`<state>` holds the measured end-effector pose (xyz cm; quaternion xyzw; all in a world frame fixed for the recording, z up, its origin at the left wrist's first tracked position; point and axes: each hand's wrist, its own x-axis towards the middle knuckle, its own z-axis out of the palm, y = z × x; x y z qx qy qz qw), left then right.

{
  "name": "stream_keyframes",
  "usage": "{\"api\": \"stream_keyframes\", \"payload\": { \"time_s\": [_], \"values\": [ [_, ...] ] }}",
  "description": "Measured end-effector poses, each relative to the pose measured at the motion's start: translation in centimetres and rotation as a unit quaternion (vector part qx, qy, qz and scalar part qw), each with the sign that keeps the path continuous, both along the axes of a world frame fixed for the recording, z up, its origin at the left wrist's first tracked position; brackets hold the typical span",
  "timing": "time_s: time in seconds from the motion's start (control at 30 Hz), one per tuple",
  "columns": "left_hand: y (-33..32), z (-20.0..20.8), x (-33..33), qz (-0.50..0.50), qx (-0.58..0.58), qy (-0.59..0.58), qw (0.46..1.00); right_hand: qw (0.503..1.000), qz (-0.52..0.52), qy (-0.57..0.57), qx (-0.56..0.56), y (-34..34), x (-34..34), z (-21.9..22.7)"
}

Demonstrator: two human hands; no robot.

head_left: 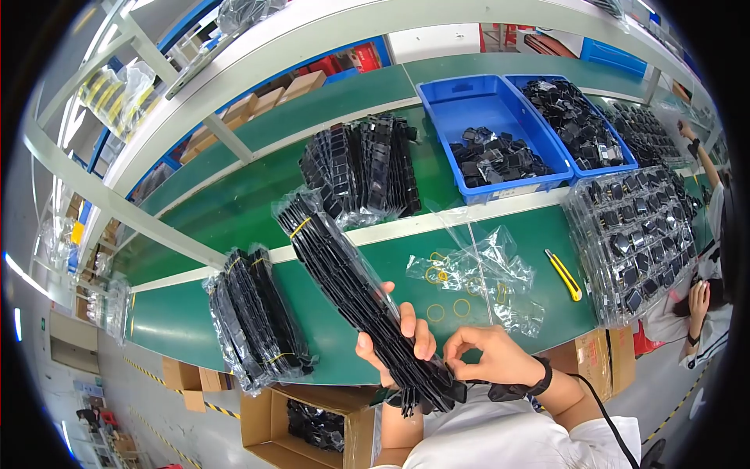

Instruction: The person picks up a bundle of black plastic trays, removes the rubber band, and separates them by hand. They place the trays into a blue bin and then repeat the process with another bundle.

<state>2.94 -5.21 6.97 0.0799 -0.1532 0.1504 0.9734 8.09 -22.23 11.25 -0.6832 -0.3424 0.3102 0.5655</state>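
Note:
A long bundle of thin black strips in clear plastic [344,285] slants up and to the left over the bench, a yellow rubber band [300,227] around its far end. My left hand [419,336] is closed round the bundle's lower part. Beside that lower end, my right hand [492,356] curls thumb and forefinger together in a pinch against the bundle's edge; what the fingertips hold, if anything, is hidden. A dark band circles my right wrist, and a black cord runs from there.
Similar bundles lie at the left [254,316] and on the green conveyor [363,168]. Blue bins [441,117] hold small black parts. Loose rubber bands [462,307], plastic bags [512,270], a yellow cutter [564,275] and stacked clear trays [633,234] lie rightward. Below stands a carton [262,426].

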Motion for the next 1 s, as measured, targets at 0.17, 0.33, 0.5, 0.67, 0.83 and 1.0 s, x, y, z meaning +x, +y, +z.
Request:
{"api": "stream_keyframes", "payload": {
  "time_s": [0.17,0.33,0.5,0.67,0.83,1.0],
  "values": [
    [0.3,-0.3,0.2,-0.008,-0.01,-0.029,0.999,0.999,-0.013,0.045,0.019,-0.2,-0.2,-0.6],
    [0.3,-0.2,0.0,-0.004,-0.017,-0.014,1.0,0.996,-0.02,0.081,0.018,-0.3,-0.3,-0.3],
    [0.3,-0.2,0.0,0.005,-0.021,-0.028,0.999,0.997,-0.028,0.069,0.037,-0.5,-0.6,-0.8],
    [0.4,-0.3,0.0,-0.002,-0.012,-0.043,0.999,0.989,-0.046,0.125,0.068,-0.1,-0.8,-1.3],
    [0.3,-0.3,0.0,-0.009,0.0,-0.05,0.999,0.981,-0.019,0.189,0.047,-0.2,-0.3,-1.8],
    [1.2,-0.8,0.5,0.001,0.036,-0.129,0.991,0.97,-0.009,0.24,0.036,-0.3,-0.2,-3.2]
  ]
}}
